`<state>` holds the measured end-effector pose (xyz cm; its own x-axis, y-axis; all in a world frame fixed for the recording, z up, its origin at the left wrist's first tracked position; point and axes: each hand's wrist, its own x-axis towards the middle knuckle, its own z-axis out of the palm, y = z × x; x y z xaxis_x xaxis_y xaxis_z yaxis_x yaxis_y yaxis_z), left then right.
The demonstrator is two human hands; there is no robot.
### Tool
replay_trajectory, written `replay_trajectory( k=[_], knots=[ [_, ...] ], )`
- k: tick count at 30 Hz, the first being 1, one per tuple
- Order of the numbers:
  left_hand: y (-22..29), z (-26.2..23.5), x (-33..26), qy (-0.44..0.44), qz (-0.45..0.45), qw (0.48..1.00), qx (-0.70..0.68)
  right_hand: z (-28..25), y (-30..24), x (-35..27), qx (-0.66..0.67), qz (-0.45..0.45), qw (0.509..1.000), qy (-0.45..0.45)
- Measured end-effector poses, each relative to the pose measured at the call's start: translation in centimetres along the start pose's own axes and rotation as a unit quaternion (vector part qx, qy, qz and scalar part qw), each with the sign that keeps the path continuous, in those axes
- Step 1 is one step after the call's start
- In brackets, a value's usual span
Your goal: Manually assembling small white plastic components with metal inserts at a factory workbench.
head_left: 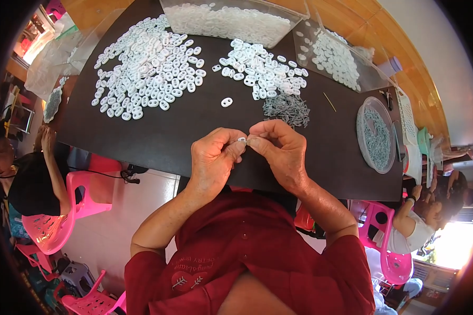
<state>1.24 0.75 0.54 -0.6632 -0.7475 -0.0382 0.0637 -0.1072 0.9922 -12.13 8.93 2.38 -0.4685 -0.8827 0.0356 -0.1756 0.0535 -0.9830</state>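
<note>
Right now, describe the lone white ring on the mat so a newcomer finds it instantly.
Start at the black mat covering the table. Two heaps of white oval rings lie on it: a large pile on the left and a smaller pile on the right. The lone white ring lies flat between and just below them, touching nothing, above the left hand.

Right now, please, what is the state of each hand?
Left hand: closed, fingers pinching a small white oval plastic piece.
Right hand: closed, fingers pinched at the same piece; whether it holds something else cannot be told.
</note>
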Motion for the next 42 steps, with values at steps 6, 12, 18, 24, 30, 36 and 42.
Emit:
replay_trajectory(
  k=[6,12,18,24,30,36,42],
  knots=[
    [-0.3,-0.4,0.1,-0.003,-0.004,0.998,-0.055,0.0,-0.1,0.0,0.014,-0.007,1.000,-0.026],
    [-0.3,-0.4,0.1,0.003,-0.007,0.999,-0.045,0.3,0.0,0.1,-0.004,-0.027,0.999,-0.045],
    [-0.4,0.1,-0.1,0.029,0.020,0.999,0.002,1.1,0.8,0.1,-0.098,-0.111,0.989,0.008],
    [-0.2,0.4,0.0,0.055,0.022,0.998,-0.037,1.4,1.1,0.4,-0.121,-0.137,0.983,0.013],
    [-0.1,-1.5,0.4,0.051,-0.014,0.992,-0.112,-0.3,-0.2,2.6,-0.158,-0.147,0.976,-0.015],
    [-0.2,-2.4,0.6,0.063,-0.005,0.987,-0.149,1.2,1.2,7.9,-0.408,-0.343,0.846,-0.014],
    [-0.3,-2.7,0.5,0.064,-0.010,0.983,-0.173,1.8,1.7,8.9,-0.467,-0.374,0.798,-0.063]
  ],
)
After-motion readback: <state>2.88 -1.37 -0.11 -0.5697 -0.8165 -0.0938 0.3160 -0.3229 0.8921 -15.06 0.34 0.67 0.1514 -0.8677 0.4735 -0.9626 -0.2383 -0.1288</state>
